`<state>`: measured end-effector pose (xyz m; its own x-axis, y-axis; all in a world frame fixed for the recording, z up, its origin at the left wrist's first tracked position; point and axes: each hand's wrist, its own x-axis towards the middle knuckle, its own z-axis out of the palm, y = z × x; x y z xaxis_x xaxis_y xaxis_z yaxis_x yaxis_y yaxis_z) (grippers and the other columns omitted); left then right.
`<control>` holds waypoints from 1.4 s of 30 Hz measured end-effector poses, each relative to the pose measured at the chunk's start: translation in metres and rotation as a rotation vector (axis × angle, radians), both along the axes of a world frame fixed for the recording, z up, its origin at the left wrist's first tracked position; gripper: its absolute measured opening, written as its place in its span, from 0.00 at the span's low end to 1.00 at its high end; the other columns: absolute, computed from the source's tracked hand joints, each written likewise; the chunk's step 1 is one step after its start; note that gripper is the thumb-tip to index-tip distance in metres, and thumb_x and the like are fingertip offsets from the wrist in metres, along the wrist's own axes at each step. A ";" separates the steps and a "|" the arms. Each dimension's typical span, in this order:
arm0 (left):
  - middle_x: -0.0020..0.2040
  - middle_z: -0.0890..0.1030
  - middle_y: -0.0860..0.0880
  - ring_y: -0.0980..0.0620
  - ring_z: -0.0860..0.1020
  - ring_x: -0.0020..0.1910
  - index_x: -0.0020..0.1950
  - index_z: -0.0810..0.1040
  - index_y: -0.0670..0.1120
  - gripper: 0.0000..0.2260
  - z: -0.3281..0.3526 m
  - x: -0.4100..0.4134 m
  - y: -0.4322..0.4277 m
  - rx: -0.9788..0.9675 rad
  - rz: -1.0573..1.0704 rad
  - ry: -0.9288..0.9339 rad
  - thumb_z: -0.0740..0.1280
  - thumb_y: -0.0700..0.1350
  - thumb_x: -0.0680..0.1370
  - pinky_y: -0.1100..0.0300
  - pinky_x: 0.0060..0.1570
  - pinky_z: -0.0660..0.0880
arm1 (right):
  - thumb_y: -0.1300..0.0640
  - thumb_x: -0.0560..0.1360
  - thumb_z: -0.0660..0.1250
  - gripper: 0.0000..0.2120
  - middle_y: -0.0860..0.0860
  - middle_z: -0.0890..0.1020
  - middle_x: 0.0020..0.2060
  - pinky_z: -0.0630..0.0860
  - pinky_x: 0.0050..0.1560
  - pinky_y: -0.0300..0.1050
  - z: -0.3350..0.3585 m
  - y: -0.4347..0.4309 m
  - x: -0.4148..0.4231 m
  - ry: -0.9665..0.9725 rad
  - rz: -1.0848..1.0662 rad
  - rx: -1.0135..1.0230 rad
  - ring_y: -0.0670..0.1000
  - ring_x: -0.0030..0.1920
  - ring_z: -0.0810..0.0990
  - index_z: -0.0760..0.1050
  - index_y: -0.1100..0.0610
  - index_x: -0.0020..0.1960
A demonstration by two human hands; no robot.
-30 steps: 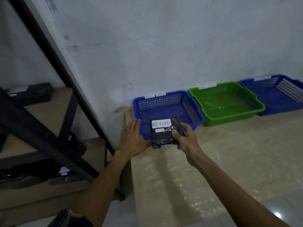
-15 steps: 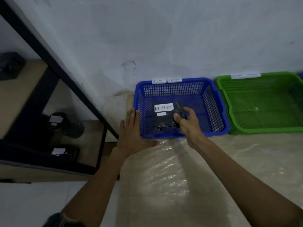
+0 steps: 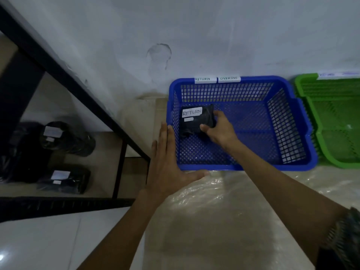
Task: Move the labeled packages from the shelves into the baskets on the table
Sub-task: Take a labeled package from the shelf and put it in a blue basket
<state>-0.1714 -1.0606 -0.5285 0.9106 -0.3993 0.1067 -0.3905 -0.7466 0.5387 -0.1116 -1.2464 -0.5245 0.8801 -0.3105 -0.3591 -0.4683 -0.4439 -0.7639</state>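
Note:
A black package [image 3: 195,121] with a white label reading RETURN lies inside the blue basket [image 3: 292,152], in its far left corner. My right hand [image 3: 218,129] is in the basket with its fingers still closed on the package's right side. My left hand [image 3: 169,160] lies flat and open on the table against the basket's near left corner. The basket's back rim carries two paper tags, RETURN and OVERDUE. Two more black labeled packages [image 3: 64,137] [image 3: 64,181] lie on the shelf at the left.
A green basket [image 3: 335,121] stands right of the blue one, against the white wall. The table [image 3: 214,221] has a shiny plastic cover. The black shelf frame [image 3: 78,88] slants across the left, close to the table's left edge.
My right hand has carried the RETURN package forward from in front of the basket down into its far left corner. My left hand has let go of it and dropped flat beside the basket.

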 end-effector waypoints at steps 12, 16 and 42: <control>0.78 0.43 0.43 0.47 0.42 0.77 0.77 0.42 0.39 0.64 0.008 0.014 0.002 0.156 -0.019 -0.032 0.58 0.81 0.57 0.37 0.72 0.53 | 0.46 0.75 0.67 0.30 0.59 0.67 0.69 0.71 0.60 0.59 -0.012 0.000 0.006 -0.069 0.411 -0.695 0.62 0.65 0.68 0.64 0.57 0.72; 0.78 0.39 0.46 0.51 0.41 0.77 0.77 0.40 0.40 0.65 0.009 0.015 0.001 0.125 -0.040 0.012 0.58 0.81 0.56 0.37 0.70 0.59 | 0.49 0.76 0.66 0.28 0.59 0.66 0.69 0.72 0.59 0.59 -0.017 0.002 0.018 -0.083 0.386 -0.680 0.62 0.65 0.67 0.64 0.58 0.71; 0.78 0.41 0.42 0.48 0.43 0.78 0.76 0.41 0.36 0.64 0.005 0.016 0.000 0.025 -0.075 -0.023 0.68 0.75 0.59 0.38 0.70 0.59 | 0.50 0.77 0.63 0.30 0.61 0.64 0.70 0.73 0.59 0.61 -0.019 -0.001 0.026 -0.062 0.362 -0.679 0.63 0.66 0.66 0.57 0.61 0.74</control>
<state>-0.1552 -1.0602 -0.5239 0.8757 -0.4688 0.1161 -0.4575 -0.7282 0.5103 -0.0860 -1.2474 -0.5431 0.9811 -0.1339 -0.1396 -0.1698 -0.9420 -0.2897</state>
